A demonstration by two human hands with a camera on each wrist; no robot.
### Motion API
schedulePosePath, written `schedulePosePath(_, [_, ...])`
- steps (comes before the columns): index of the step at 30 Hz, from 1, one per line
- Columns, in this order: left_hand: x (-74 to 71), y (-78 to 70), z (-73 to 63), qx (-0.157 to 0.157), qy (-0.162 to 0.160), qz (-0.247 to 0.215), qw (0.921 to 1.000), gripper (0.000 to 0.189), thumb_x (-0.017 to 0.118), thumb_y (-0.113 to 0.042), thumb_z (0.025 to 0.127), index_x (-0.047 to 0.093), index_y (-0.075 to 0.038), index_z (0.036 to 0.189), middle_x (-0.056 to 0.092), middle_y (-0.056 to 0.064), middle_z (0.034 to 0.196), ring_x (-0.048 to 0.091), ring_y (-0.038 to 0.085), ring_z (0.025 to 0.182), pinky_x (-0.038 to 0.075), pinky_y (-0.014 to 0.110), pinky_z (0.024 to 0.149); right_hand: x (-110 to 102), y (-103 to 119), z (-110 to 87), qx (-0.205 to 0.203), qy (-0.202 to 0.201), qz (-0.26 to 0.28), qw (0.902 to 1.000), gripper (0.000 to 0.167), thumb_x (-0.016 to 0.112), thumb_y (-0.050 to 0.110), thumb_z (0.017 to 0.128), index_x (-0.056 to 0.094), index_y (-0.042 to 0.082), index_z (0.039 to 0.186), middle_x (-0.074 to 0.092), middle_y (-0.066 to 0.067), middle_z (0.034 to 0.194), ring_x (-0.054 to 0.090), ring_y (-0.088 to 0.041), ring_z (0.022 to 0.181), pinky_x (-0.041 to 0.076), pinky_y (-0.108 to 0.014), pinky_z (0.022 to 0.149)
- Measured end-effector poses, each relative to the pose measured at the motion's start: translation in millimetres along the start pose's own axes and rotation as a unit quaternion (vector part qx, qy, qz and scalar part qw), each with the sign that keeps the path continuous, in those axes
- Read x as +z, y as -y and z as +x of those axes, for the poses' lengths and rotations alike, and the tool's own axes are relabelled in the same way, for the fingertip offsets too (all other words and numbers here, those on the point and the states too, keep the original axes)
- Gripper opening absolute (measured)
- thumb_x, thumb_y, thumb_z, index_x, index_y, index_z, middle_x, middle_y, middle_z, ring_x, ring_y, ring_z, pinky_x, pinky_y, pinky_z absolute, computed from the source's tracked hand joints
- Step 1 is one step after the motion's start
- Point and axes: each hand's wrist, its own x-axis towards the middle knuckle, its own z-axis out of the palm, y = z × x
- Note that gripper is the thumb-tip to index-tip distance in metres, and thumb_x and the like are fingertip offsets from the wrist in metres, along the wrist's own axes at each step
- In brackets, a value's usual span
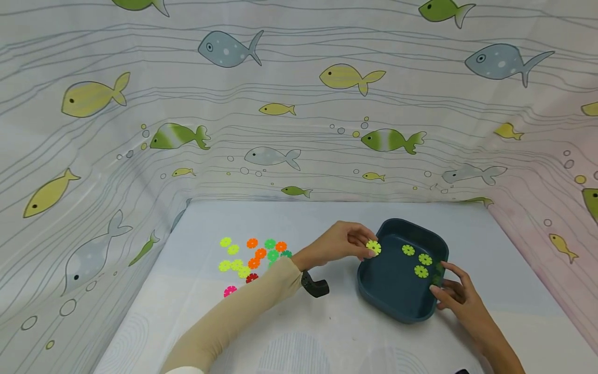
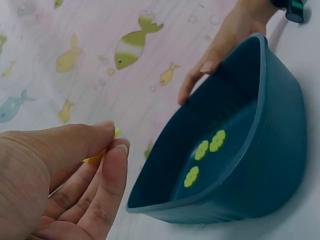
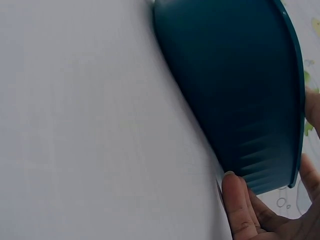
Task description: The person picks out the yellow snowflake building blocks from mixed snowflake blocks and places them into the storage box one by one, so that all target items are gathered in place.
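My left hand [image 1: 343,241] pinches a yellow-green flower-shaped disc [image 1: 374,248] between thumb and fingertips, over the left rim of a dark teal plastic basin [image 1: 390,291]. In the left wrist view, only a sliver of that disc [image 2: 117,133] shows past the fingertips. Three matching discs [image 1: 421,271] lie flat on the basin floor. At the basin's right side, my right hand [image 1: 462,296] holds the wall, thumb over the rim and fingers outside. The right wrist view shows those fingers [image 3: 239,205] low against the ribbed outer wall [image 3: 255,155].
Left of the basin, several loose discs lie spread on the white table [image 1: 317,332]: yellow [image 1: 226,265], orange [image 1: 260,253], green [image 1: 270,243], dark red [image 1: 252,278] and pink [image 1: 230,291]. My left forearm [image 1: 243,311] hides part of that group. A fish-patterned curtain [image 1: 317,135] encloses the back and sides.
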Motion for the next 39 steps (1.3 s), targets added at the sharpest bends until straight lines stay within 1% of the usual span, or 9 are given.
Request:
schedulePosePath(5, [6.1,0.4,8.6,-0.006,0.01,-0.005,0.9999,0.033,0.081,-0.008,0.09,0.07,-0.006,0.121,0.074,0.005,0.102,0.073,0.021,0.086,0.056,0.059,0.087,0.0,-0.4,0.3,0.005,-0.001,0.001,1.0,0.08,0.061,0.041,0.104,0.007,0.04,0.163,0.038,-0.031,0.149,0.067,-0.024,0.094,0.051,-0.031,0.083])
schedulePosePath(14, [16.9,0.1,23.7,-0.013,0.016,-0.006,0.9998,0.029,0.081,-0.008,0.09,0.071,-0.009,0.117,0.075,0.003,0.1,0.073,0.018,0.086,0.056,0.06,0.088,1.0,1.5,0.1,0.01,-0.004,0.004,0.9999,0.08,0.062,0.042,0.104,0.008,0.04,0.163,0.038,-0.031,0.149,0.067,-0.023,0.094,0.052,-0.029,0.081])
schedulePosePath(19, [22.6,-0.3,30.9,-0.011,0.022,0.006,0.9997,0.028,0.08,-0.01,0.091,0.071,-0.01,0.117,0.075,0.001,0.099,0.073,0.019,0.084,0.056,0.059,0.088,1.3,1.4,0.4,0.009,-0.005,-0.003,0.9999,0.08,0.062,0.042,0.103,0.008,0.039,0.163,0.038,-0.032,0.149,0.067,-0.024,0.094,0.052,-0.034,0.084])
schedulePosePath(21, [24.8,-0.5,34.3,-0.008,0.025,0.013,0.9996,0.028,0.08,-0.012,0.091,0.07,-0.011,0.118,0.075,0.0,0.1,0.073,0.02,0.085,0.058,0.054,0.087,1.3,1.2,0.4,0.011,-0.005,-0.001,0.9999,0.081,0.062,0.042,0.103,0.008,0.039,0.163,0.038,-0.032,0.149,0.067,-0.023,0.094,0.052,-0.035,0.085])
schedulePosePath(25, [28.7,-1.9,40.7,-0.008,0.029,0.017,0.9994,0.029,0.08,-0.012,0.092,0.07,-0.01,0.119,0.075,0.0,0.099,0.073,0.02,0.085,0.061,0.039,0.08,0.7,1.0,0.7,0.016,-0.001,0.007,0.9998,0.08,0.062,0.042,0.104,0.008,0.04,0.163,0.036,-0.031,0.15,0.066,-0.023,0.096,0.052,-0.032,0.083])
schedulePosePath(28, [32.2,-3.6,44.7,-0.012,0.029,0.014,0.9994,0.03,0.08,-0.013,0.092,0.07,-0.009,0.119,0.075,0.0,0.099,0.074,0.02,0.085,0.062,0.035,0.077,0.5,0.7,0.6,0.015,0.001,0.01,0.9998,0.08,0.062,0.041,0.104,0.007,0.041,0.163,0.037,-0.031,0.15,0.065,-0.022,0.096,0.052,-0.03,0.082])
schedulePosePath(31, [35.6,-4.6,48.6,-0.016,0.029,0.008,0.9994,0.029,0.08,-0.012,0.091,0.07,-0.009,0.118,0.075,0.0,0.099,0.074,0.02,0.085,0.062,0.035,0.077,0.6,0.6,0.8,0.015,0.002,0.009,0.9998,0.08,0.062,0.042,0.104,0.007,0.04,0.163,0.037,-0.031,0.15,0.065,-0.023,0.097,0.052,-0.031,0.082])
schedulePosePath(35, [39.3,-4.2,53.7,-0.017,0.03,0.006,0.9994,0.029,0.08,-0.01,0.091,0.071,-0.008,0.118,0.075,-0.001,0.098,0.074,0.02,0.084,0.061,0.042,0.083,0.9,0.7,1.2,0.014,0.001,0.008,0.9999,0.08,0.062,0.041,0.104,0.007,0.04,0.163,0.038,-0.031,0.149,0.065,-0.023,0.096,0.052,-0.031,0.082])
schedulePosePath(39, [42.1,-4.4,57.2,-0.024,0.025,0.008,0.9994,0.027,0.08,-0.011,0.092,0.071,-0.009,0.117,0.075,-0.003,0.096,0.074,0.02,0.082,0.061,0.043,0.084,1.4,1.1,1.4,0.012,-0.002,0.007,0.9999,0.08,0.062,0.041,0.104,0.008,0.039,0.163,0.038,-0.031,0.148,0.065,-0.023,0.096,0.053,-0.029,0.081])
